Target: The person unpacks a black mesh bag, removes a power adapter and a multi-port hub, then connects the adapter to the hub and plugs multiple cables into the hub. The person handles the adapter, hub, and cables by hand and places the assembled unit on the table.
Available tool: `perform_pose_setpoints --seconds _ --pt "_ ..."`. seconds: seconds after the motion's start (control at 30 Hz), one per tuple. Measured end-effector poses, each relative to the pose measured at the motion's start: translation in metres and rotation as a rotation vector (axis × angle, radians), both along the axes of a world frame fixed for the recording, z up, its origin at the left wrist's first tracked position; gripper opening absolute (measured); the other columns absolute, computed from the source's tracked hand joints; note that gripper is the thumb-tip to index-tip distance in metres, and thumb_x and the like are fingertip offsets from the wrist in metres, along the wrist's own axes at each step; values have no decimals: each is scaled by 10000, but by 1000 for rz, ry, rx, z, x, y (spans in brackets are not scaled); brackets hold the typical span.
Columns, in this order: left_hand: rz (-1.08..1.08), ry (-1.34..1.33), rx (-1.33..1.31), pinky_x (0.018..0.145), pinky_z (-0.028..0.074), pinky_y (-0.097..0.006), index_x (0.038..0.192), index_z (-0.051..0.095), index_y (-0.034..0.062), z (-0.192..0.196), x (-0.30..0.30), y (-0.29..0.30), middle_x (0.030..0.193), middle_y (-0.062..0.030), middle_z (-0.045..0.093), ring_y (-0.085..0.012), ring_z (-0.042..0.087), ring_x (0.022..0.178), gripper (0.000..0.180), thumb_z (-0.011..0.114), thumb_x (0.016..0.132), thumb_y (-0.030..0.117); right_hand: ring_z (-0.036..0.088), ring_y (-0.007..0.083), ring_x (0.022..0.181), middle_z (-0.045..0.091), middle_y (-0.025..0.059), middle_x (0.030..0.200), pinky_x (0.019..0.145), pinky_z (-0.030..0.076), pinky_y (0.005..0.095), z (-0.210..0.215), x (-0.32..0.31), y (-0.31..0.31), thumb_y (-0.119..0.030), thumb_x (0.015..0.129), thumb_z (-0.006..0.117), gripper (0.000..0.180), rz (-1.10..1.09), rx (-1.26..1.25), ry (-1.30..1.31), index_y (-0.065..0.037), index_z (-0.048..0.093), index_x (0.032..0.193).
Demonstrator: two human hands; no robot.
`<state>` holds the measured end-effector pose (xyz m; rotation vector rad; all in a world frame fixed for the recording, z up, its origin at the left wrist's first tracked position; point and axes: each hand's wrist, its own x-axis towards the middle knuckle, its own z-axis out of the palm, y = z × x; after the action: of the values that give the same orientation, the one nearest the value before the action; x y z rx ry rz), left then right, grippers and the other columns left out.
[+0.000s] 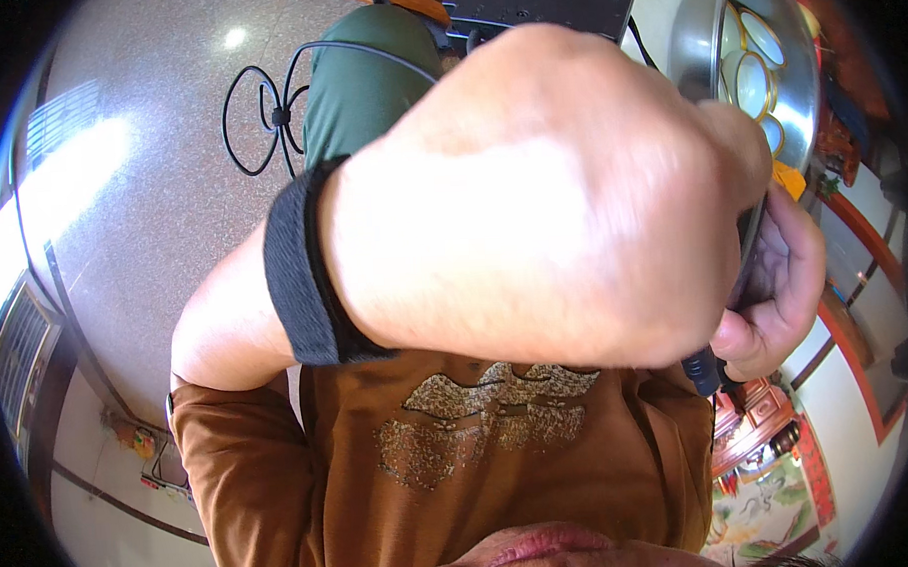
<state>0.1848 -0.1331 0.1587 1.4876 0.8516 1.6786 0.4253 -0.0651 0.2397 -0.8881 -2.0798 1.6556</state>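
Note:
My left hand (591, 199), with a black band (308, 269) on the wrist, fills the middle of the view close up. Its back faces me, and its bent fingers are mostly hidden and blurred. Just right of it, my right hand (789, 277) curls its fingers and thumb round a dark, flat device (749, 248). Only a narrow strip of that device shows, as my left hand covers the rest. A black cable plug (701, 373) sticks out below, near my right thumb; where it joins is hidden.
A shiny metal basin (803, 106) at the upper right holds several gold-rimmed bowls (752, 83). A black box (544, 2) stands at the top. Left of my green-trousered leg (372, 81), a bundled black cable (280, 117) lies over the speckled floor (177, 233). Red-framed furniture (769, 422) is at right.

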Motion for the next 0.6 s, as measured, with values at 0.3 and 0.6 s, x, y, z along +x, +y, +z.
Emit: perform_pose_setpoints --seconds 0.3,0.6 --pt "20 140 -28 476 439 -384 860 663 34 15 -3 -16 703 -111 587 -313 569 547 248 759 632 39 649 371 1052 602 330 1172 976 495 388 -22 19 0 -219 707 821 827 -17 627 48 213 429 1294" --pt "-46 361 167 445 427 -389 843 661 33 18 -12 8 706 -107 581 -304 560 518 256 762 607 42 678 358 970 634 283 1139 886 527 378 -11 14 10 -287 717 833 825 207 426 -82 133 461 1321"
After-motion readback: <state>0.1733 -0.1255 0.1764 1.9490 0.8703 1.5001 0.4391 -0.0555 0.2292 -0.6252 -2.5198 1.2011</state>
